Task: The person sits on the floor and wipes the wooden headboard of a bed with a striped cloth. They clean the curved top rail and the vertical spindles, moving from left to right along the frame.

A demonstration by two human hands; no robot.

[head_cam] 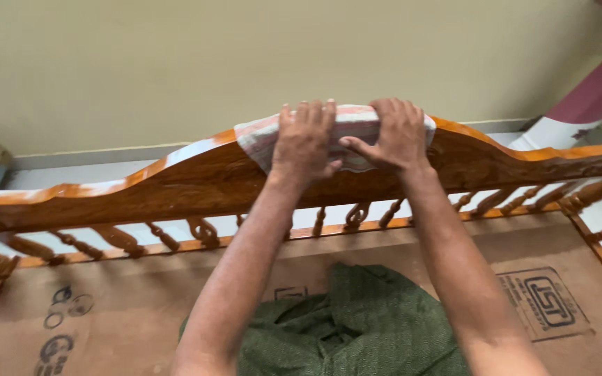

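A green cloth (357, 327) lay nearest, on the brown board (141, 306) of the seat. Beyond it, both hands pressed a white and pink rag (357, 122) onto the top of the carved wooden backrest (175, 184). The left hand (304, 139) and right hand (395, 134) lay side by side, fingers curled over the rag. The wall (245, 56) stood behind.

Soft, even daylight, fairly bright, no hard shadows. Glare streaks on the polished top edge of the wooden rail (127, 182), strongest to the left of the left hand (304, 143) and a bit right of the right hand (395, 136). Both hands slightly soft w/ motion blur. Wide-angle lens bends the rail at the frame edges. Forearms nearest the cam look stretched.
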